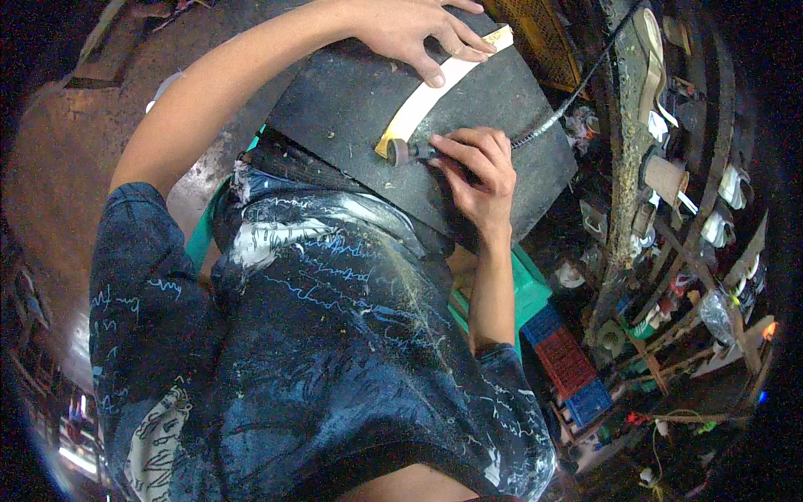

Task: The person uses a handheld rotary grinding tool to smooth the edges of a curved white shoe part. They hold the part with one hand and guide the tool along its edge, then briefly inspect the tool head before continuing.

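Observation:
A curved pale strip [406, 117], yellowish at its lower end, lies on a dark, worn board [326, 109]. My left hand [418, 42] rests on the upper part of the strip, thumb and fingers apart and pressing onto it. My right hand [477, 171] is closed around a small tool [427, 149] whose round, dark head [397, 152] is at the strip's lower end; whether they touch I cannot tell. A black hose [552, 117] runs from near that hand toward the upper right.
A yellow perforated crate [552, 38] stands beyond the board. Beneath its right side are a green plastic stool [523, 276] and a blue-and-red crate [560, 356]. Wooden racks [623, 234] with assorted pale pieces fill the right. Dirt-stained floor [92, 125] shows at left.

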Motion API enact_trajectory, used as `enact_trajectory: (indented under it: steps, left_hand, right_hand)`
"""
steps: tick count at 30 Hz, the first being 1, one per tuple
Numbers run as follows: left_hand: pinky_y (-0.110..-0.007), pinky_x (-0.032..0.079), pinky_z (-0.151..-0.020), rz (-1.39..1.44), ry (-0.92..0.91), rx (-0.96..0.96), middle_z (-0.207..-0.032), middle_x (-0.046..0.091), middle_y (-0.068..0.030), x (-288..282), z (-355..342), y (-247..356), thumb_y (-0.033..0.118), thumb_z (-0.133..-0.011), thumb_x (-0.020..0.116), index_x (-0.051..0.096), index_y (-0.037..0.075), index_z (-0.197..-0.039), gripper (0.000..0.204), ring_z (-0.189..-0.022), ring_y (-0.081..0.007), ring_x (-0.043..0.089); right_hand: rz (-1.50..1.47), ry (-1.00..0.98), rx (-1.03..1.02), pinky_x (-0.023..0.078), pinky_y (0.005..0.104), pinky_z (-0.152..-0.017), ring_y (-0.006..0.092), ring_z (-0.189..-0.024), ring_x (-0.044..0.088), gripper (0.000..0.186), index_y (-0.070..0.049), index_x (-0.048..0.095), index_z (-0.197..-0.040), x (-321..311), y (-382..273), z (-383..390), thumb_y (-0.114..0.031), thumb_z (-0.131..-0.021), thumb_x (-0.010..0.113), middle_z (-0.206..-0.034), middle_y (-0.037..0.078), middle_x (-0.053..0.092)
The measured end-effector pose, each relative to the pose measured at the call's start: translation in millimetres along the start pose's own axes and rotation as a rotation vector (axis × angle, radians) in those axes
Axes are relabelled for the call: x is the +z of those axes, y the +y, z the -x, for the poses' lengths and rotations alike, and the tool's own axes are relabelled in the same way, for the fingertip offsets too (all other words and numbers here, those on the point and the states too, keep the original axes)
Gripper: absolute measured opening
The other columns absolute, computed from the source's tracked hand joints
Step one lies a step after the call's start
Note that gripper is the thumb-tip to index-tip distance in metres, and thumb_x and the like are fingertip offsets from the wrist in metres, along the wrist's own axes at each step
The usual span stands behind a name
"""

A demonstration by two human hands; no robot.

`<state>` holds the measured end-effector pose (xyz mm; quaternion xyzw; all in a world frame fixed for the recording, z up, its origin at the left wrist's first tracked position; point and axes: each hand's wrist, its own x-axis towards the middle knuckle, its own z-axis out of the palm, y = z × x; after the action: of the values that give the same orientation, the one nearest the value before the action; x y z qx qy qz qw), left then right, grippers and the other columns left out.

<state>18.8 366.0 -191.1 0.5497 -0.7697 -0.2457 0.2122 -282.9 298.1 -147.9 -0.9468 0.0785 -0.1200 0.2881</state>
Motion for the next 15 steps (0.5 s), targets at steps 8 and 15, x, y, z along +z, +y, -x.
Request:
enact_trajectory:
  steps: [8, 15]
  left_hand:
    - [-0.067, 0.003, -0.133, -0.08, 0.062, 0.021, -0.173, 0.049, 0.0059, 8.5, -0.9, -3.2, 0.059, -0.091, 0.076, 0.07, 0.026, -0.151, 0.069, -0.168, -0.0371, 0.02]
    - [-0.067, 0.003, -0.134, -0.084, -0.005, -0.023, -0.173, 0.049, 0.0061, 1.3, -2.8, 1.5, 0.06, -0.091, 0.076, 0.068, 0.026, -0.153, 0.071, -0.168, -0.0366, 0.019]
  right_hand:
    - [0.064, 0.113, 0.078, 0.054, 0.0404, -0.091, 0.028, -0.101, 0.069, 0.04, -0.011, 0.085, -0.112, -0.3, 8.2, -1.9, -0.005, -0.074, 0.093, -0.106, 0.008, 0.076]
    - [0.017, 0.039, 0.034, 0.052, 0.0431, -0.092, 0.0288, -0.103, 0.068, 0.04, -0.018, 0.085, -0.115, 0.3, 6.5, 2.9, -0.016, -0.076, 0.093, -0.108, 0.004, 0.075]
